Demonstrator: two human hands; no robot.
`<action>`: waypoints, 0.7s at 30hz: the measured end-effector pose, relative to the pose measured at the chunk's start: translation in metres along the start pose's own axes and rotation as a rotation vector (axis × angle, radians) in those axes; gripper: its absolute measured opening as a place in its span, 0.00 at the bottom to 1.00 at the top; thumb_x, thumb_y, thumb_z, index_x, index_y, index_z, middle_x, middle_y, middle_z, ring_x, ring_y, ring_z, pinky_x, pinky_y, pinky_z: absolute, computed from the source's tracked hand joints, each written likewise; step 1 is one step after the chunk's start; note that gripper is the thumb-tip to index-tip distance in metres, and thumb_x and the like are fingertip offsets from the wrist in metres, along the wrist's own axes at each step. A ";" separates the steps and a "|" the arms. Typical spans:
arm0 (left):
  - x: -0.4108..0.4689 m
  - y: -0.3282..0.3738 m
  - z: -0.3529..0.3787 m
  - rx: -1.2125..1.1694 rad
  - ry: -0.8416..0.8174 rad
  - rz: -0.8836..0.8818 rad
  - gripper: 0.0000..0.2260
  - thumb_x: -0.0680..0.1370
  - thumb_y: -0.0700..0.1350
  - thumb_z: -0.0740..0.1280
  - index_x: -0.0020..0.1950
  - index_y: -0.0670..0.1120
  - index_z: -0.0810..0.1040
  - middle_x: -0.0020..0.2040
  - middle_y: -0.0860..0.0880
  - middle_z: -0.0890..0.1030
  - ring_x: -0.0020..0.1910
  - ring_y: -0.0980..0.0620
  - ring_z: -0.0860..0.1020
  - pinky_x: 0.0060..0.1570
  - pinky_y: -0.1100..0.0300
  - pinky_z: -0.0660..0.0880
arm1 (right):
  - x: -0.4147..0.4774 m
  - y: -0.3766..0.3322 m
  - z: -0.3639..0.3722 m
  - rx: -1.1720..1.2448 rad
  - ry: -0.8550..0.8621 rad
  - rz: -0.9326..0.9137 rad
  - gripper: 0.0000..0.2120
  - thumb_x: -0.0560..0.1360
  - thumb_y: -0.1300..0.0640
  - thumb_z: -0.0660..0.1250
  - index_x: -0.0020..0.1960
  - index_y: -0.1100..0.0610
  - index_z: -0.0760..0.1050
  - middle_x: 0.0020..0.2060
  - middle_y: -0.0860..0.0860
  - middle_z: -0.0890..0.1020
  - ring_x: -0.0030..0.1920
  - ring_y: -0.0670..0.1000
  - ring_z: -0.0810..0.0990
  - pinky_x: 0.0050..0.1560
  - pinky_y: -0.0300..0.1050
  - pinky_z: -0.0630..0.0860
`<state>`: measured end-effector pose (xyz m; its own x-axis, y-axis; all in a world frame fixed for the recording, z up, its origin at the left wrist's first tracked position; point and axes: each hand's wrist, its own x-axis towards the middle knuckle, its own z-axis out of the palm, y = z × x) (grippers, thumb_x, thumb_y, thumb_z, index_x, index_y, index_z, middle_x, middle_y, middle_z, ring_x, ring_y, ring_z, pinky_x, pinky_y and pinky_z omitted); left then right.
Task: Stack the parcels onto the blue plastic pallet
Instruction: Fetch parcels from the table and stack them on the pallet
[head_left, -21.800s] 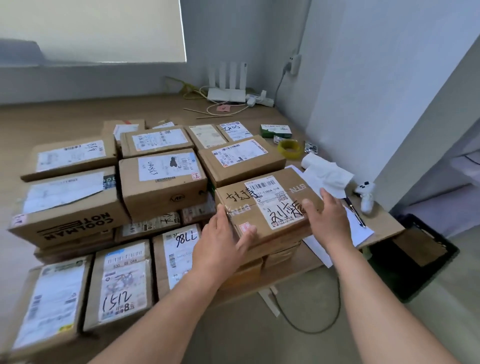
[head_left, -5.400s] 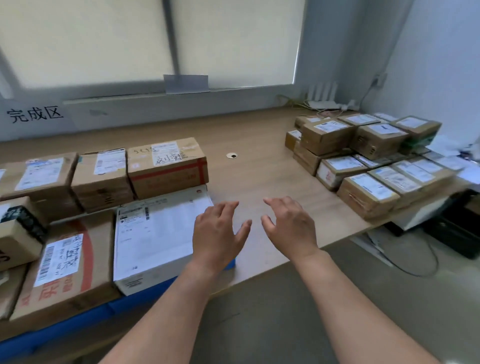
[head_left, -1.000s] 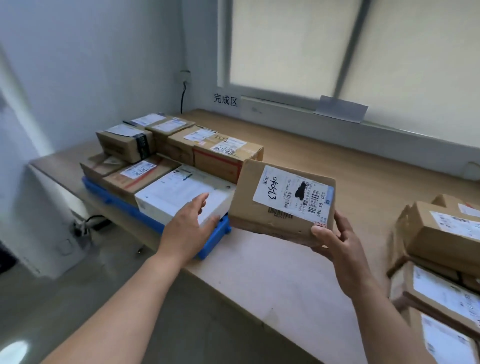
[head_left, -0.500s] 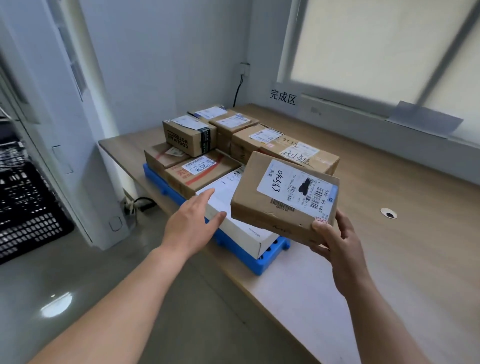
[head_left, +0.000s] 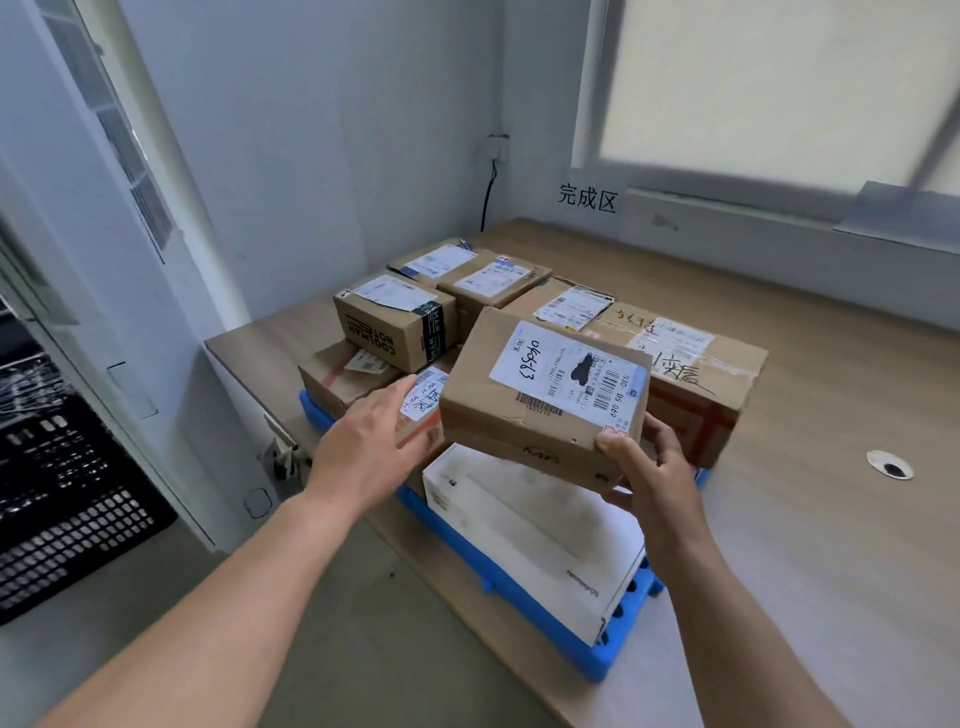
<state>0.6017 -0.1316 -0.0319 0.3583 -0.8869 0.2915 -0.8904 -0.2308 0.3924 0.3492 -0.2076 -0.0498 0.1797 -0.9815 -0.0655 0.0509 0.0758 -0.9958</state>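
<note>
right grip (head_left: 657, 467) pinches parcel (head_left: 540, 405) corner, left grip (head_left: 363, 441) spread | step: placing over blue pallet (head_left: 602, 660) | next: likely settle it flat on white box (head_left: 530, 535)

The far half of the blue pallet (head_left: 519, 597) is filled by brown boxes packed side by side. The printed box (head_left: 395, 327) at the left and the red-taped box (head_left: 696, 374) at the right stand highest. The flat top of the white box (head_left: 530, 540) at the near edge is left uncovered, with a gap of air below the parcel (head_left: 545, 395) gripped by the right hand (head_left: 654, 467). Entry from the left is narrowed by the left hand (head_left: 363, 447) and closed farther out by the wall (head_left: 311, 156). Bare tabletop (head_left: 831, 545) lies to the right, broken by a cable hole (head_left: 889, 464).
</note>
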 end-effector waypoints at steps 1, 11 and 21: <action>0.007 -0.002 0.002 0.000 0.000 0.005 0.28 0.78 0.58 0.63 0.76 0.53 0.60 0.72 0.52 0.68 0.70 0.52 0.65 0.63 0.55 0.67 | 0.005 0.001 0.003 -0.002 0.003 0.005 0.36 0.62 0.46 0.70 0.69 0.48 0.67 0.48 0.47 0.82 0.52 0.53 0.80 0.56 0.58 0.76; 0.068 -0.035 0.008 -0.020 -0.100 0.154 0.34 0.76 0.55 0.66 0.77 0.49 0.54 0.75 0.50 0.64 0.73 0.52 0.61 0.71 0.56 0.58 | 0.030 0.011 0.032 -0.021 0.072 0.064 0.36 0.62 0.45 0.70 0.69 0.46 0.66 0.50 0.49 0.82 0.53 0.53 0.80 0.57 0.59 0.77; 0.154 -0.087 0.004 0.005 -0.257 0.399 0.44 0.74 0.57 0.69 0.78 0.49 0.42 0.78 0.50 0.52 0.76 0.54 0.52 0.70 0.63 0.45 | 0.051 0.007 0.102 -0.011 0.249 0.074 0.37 0.59 0.42 0.72 0.67 0.46 0.69 0.46 0.47 0.83 0.52 0.52 0.81 0.57 0.60 0.77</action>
<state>0.7339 -0.2500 -0.0247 -0.0921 -0.9769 0.1928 -0.9460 0.1463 0.2892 0.4587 -0.2397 -0.0540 -0.0650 -0.9864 -0.1507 0.0358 0.1486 -0.9883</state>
